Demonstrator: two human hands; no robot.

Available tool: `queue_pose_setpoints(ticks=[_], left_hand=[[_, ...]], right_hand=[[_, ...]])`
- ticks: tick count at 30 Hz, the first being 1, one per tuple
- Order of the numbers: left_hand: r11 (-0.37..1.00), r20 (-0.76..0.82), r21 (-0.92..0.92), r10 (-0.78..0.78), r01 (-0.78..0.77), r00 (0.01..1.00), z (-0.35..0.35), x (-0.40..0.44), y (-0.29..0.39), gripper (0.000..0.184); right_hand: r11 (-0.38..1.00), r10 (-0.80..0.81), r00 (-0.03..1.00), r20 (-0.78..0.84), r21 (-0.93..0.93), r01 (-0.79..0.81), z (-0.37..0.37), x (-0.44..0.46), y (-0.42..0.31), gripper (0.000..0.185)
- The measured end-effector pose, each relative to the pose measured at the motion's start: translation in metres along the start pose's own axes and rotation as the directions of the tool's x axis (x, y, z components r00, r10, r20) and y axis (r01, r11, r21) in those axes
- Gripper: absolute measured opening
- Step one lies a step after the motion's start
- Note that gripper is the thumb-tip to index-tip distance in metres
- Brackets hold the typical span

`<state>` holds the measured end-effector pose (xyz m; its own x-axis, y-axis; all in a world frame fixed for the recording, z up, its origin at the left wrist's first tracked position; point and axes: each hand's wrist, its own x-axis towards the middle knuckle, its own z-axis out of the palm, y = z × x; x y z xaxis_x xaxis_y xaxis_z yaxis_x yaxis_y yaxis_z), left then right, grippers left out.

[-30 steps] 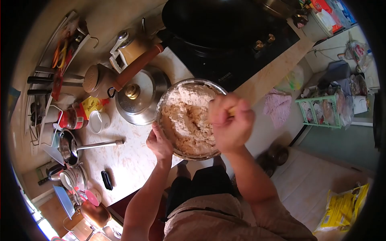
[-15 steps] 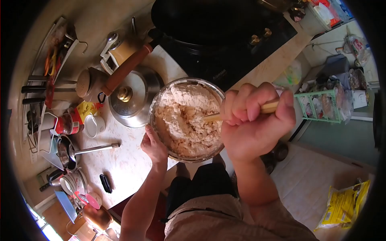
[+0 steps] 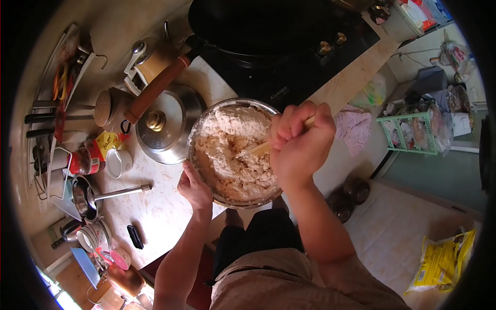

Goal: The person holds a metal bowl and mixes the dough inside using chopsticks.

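A round metal bowl [image 3: 192, 173] holds a lumpy, pale floury dough [image 3: 232, 155]. My left hand [image 3: 195, 190] grips the bowl's rim at its lower left, thumb over the edge. Above the bowl's right side, my right hand [image 3: 301, 144] is closed in a fist round a light wooden stick [image 3: 260, 149], which looks like chopsticks. The stick's lower end is in the dough near the middle of the bowl, and its upper end shows past the fist.
Beyond the bowl is a black cooktop [image 3: 279, 77] with a wok [image 3: 248, 26]. Left of it stand a lidded pot [image 3: 170, 124], a brown-handled pan [image 3: 157, 88], a white cup [image 3: 119, 163] and a ladle [image 3: 124, 192]. A black object [image 3: 135, 236] lies on the counter [image 3: 160, 217].
My right hand first moved right and up, closer to the camera, then back left and lower over the bowl. The bowl and my left hand have shifted slightly left in view.
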<state>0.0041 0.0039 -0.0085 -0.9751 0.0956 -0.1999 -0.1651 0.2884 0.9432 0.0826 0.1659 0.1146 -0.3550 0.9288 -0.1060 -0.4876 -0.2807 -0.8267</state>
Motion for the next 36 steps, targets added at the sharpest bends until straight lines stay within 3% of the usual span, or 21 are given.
queue_pose_setpoints(ticks=[2, 4, 5, 6, 8, 9, 10, 12, 14, 16, 17, 19, 22, 26, 28, 29, 32, 34, 36], left_hand=[[1.000, 0.002, -0.007, 0.004, -0.004, 1.000, -0.002, -0.001, -0.001, 0.051], [0.997, 0.035, 0.078, 0.023, -0.026, 0.999, -0.003, 0.003, -0.002, 0.052], [0.996, 0.033, 0.081, 0.022, -0.024, 0.999, -0.002, 0.004, -0.001, 0.052], [0.997, 0.024, 0.074, 0.016, -0.018, 1.000, -0.002, 0.002, 0.000, 0.053], [0.998, 0.021, 0.066, 0.010, -0.012, 1.000, -0.001, -0.001, 0.004, 0.053], [0.999, 0.032, 0.040, -0.008, 0.007, 0.999, 0.000, -0.003, 0.007, 0.052], [1.000, 0.043, 0.016, -0.026, 0.025, 0.999, 0.000, -0.003, 0.010, 0.052], [0.999, 0.048, 0.008, -0.032, 0.032, 0.998, -0.003, 0.003, -0.002, 0.051], [0.999, 0.048, 0.004, -0.052, 0.052, 0.997, -0.005, 0.004, -0.008, 0.051], [0.998, 0.021, 0.049, 0.036, -0.037, 0.999, -0.003, 0.003, -0.006, 0.051], [0.998, 0.024, 0.050, 0.032, -0.034, 0.999, -0.003, 0.002, -0.004, 0.051], [0.999, 0.041, -0.007, -0.036, 0.036, 0.999, -0.001, 0.001, 0.001, 0.053], [0.996, -0.008, 0.077, 0.044, -0.043, 0.999, 0.000, 0.001, 0.000, 0.053], [0.993, 0.019, 0.105, 0.048, -0.049, 0.999, -0.001, 0.005, -0.003, 0.052], [0.997, 0.040, 0.076, -0.006, 0.003, 0.999, -0.004, 0.002, -0.002, 0.052], [0.997, 0.041, 0.078, -0.007, 0.004, 0.999, -0.003, 0.002, -0.001, 0.052], [0.994, 0.022, 0.100, 0.045, -0.047, 0.999, -0.002, 0.001, 0.001, 0.051], [1.000, 0.047, 0.012, -0.015, 0.014, 0.999, -0.004, 0.002, -0.006, 0.051], [1.000, 0.037, 0.008, -0.024, 0.024, 0.999, 0.000, 0.006, -0.009, 0.051]], right_hand=[[1.000, 0.000, 1.000, -0.016, 0.010, 0.000, -0.002, 0.002, -0.003, 0.035], [0.960, 0.046, 0.995, -0.091, 0.279, -0.018, 0.005, 0.008, -0.023, 0.042], [0.963, -0.040, 0.999, 0.009, 0.266, 0.036, 0.004, 0.008, -0.033, 0.037], [0.964, -0.029, 1.000, 0.003, 0.265, 0.027, 0.004, 0.006, -0.028, 0.037], [0.997, -0.059, 0.996, -0.067, 0.044, 0.062, 0.006, 0.007, -0.012, 0.031], [0.960, -0.231, 0.973, 0.019, -0.156, 0.231, -0.003, 0.005, 0.019, 0.026], [0.960, -0.231, 0.973, 0.017, -0.156, 0.231, -0.010, 0.004, 0.026, 0.026], [0.871, -0.256, 0.967, -0.001, -0.433, 0.230, -0.014, 0.007, 0.033, 0.023], [0.872, -0.318, 0.948, 0.000, -0.392, 0.293, -0.012, 0.017, 0.004, 0.023], [0.996, -0.078, 0.994, -0.072, 0.049, 0.081, -0.007, 0.021, -0.033, 0.024], [0.996, -0.077, 0.994, -0.075, 0.046, 0.080, -0.005, 0.022, -0.030, 0.024], [0.999, 0.033, 0.961, -0.274, 0.000, -0.035, 0.004, 0.024, -0.021, 0.026], [0.994, 0.086, 0.973, -0.215, -0.047, -0.099, -0.002, 0.026, -0.004, 0.026], [0.995, 0.036, 0.955, -0.294, -0.074, -0.060, -0.007, 0.034, -0.026, 0.027], [0.989, -0.021, 0.979, -0.204, 0.136, 0.050, -0.013, 0.031, -0.035, 0.028], [1.000, -0.016, 0.964, -0.266, -0.010, 0.014, -0.005, 0.025, -0.024, 0.031], [0.995, 0.080, 0.968, -0.240, -0.040, -0.092, -0.005, 0.021, -0.006, 0.027], [0.996, 0.034, 0.977, -0.212, -0.074, -0.051, -0.008, 0.018, -0.010, 0.027], [0.995, -0.019, 0.985, -0.172, 0.095, 0.036, -0.008, 0.019, -0.025, 0.030]])
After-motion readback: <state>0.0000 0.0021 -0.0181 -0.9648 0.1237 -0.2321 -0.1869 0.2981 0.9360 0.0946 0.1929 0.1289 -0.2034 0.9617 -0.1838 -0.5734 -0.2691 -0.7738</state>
